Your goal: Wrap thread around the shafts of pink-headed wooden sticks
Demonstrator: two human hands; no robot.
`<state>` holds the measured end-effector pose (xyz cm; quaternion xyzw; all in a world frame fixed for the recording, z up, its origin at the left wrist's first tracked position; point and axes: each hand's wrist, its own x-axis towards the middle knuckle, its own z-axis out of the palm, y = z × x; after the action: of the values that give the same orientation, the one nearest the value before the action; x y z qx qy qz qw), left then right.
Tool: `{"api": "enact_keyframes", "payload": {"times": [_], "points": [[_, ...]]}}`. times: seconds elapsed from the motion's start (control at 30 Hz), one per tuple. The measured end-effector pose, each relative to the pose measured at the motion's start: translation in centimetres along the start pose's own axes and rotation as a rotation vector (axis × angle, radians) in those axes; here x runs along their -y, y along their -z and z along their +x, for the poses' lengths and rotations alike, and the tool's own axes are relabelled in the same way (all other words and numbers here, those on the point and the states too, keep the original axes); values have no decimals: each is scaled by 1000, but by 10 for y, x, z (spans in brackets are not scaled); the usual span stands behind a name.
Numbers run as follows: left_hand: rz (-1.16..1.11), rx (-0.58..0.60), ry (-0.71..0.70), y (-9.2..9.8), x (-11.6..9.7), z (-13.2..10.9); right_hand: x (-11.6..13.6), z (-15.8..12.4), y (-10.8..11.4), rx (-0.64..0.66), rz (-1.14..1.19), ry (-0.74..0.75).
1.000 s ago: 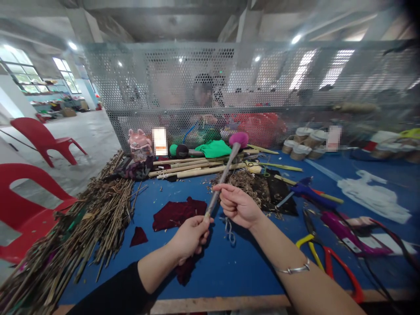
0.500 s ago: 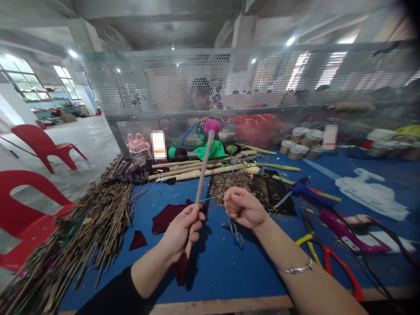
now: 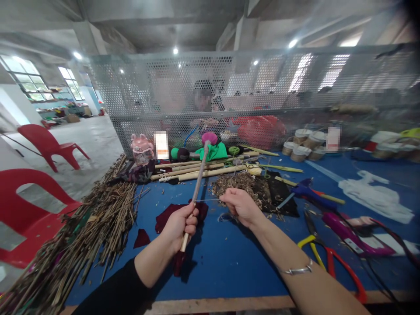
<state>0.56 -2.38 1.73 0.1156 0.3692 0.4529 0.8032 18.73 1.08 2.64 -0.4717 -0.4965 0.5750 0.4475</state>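
My left hand (image 3: 181, 224) is closed round a wooden stick (image 3: 202, 168), tilted with its far end up and topped by a magenta fabric ball (image 3: 209, 138). Grey wrapping covers the upper length; bare wood shows below the hand. From the stick just above my left fingers, a thin thread (image 3: 208, 200) runs taut to my right hand (image 3: 240, 205), which pinches it with curled fingers. Dark red cloth (image 3: 166, 216) lies under and beside the left hand, and a smaller dark red scrap (image 3: 141, 238) is to its left.
Dry twigs (image 3: 108, 223) pile along the left side. Behind are several wooden sticks (image 3: 210, 170), green cloth (image 3: 216, 151) and a heap of plant bits (image 3: 236, 186). Pliers (image 3: 331, 258) and a purple glue gun (image 3: 356, 236) with cables lie right. A perforated screen (image 3: 164, 96) stands behind; a person sits beyond.
The stick has dropped lower, its magenta ball now nearer the green cloth. Bare wood shows more below my left hand. My right hand has shifted slightly, still holding the thread taut.
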Motion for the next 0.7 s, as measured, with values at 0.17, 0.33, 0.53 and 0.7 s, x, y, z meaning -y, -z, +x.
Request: {"api": "enact_keyframes", "payload": {"times": [0.17, 0.33, 0.53, 0.7], "points": [[47, 13, 3, 0, 0, 0, -11, 7, 3, 29, -352, -15], [15, 3, 123, 1, -2, 1, -20, 7, -8, 78, -576, -58], [94, -46, 37, 3, -4, 5, -12, -6, -20, 138, -537, -67], [216, -108, 54, 2, -2, 7, -5, -10, -9, 333, -587, -39]]}}
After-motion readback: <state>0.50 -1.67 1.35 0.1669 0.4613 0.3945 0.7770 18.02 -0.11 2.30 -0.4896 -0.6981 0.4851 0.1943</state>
